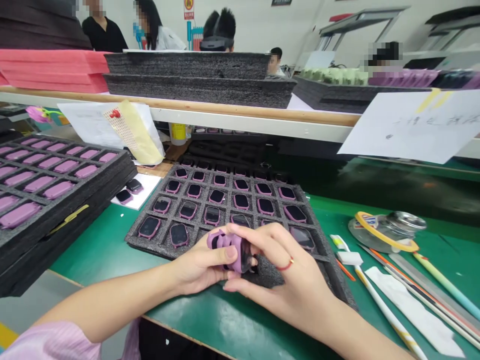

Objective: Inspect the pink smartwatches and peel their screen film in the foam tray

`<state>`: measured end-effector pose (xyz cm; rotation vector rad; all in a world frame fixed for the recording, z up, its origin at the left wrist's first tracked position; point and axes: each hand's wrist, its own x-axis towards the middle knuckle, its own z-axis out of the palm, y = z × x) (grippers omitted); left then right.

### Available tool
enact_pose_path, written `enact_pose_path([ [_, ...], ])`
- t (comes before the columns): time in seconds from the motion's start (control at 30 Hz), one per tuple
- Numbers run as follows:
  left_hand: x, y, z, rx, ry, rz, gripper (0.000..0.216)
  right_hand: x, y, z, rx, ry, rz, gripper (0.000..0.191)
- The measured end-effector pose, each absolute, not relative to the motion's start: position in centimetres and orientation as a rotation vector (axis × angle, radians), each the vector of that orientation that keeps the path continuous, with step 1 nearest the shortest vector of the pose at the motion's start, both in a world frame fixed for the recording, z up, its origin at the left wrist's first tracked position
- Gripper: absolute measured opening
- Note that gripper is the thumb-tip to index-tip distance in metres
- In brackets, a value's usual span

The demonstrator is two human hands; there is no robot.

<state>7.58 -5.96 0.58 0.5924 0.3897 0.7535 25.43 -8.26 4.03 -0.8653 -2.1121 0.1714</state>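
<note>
The purple smartwatch case [229, 249], dark screen facing right, is held over the tray's [150, 246] near edge.

Green workbench [232, 320] under white shelf [225, 117]

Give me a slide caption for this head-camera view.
Left hand and right hand hold a purple watch case over a foam tray on a green bench.

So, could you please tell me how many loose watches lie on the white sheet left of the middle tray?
2: one watch near the white sheet's front edge, the other watch right behind it. None seems hidden.
</note>
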Motion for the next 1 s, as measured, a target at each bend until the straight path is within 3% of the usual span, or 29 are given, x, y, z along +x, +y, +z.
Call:
enact_pose_path([
  [0.17,7.8,-5.9,0.6,0.502,0.422,0.773,0.044,25.3,-8.1,3.9,-0.896,-1.957,0.402,0.048],
  [0.33,7.4,-5.7,0.4,0.530,0.333,0.644,0.059,25.8,-7.8,3.9,-0.887,-1.979,0.355,0.048],
  [0.6,7.3,-5.9,0.2,0.511,0.358,0.648,0.056,26.0,-7.9,4.5,-0.837,-2.102,0.156,0.049],
  [0.73,7.5,-5.7,0.6,0.466,0.492,0.709,0.043,27.8,-7.6,5.3,-0.940,-2.107,-0.040,0.042],
  [0.87,7.5,-5.0,1.5,0.366,0.661,0.804,0.018,30.7,-7.5,3.5,-1.149,-2.090,-0.011,0.030],
  [1.0,7.3,-4.9,1.9,0.393,0.646,0.855,0.027,32.6,-8.2,1.0,-1.221,-2.250,0.106,0.028],
])
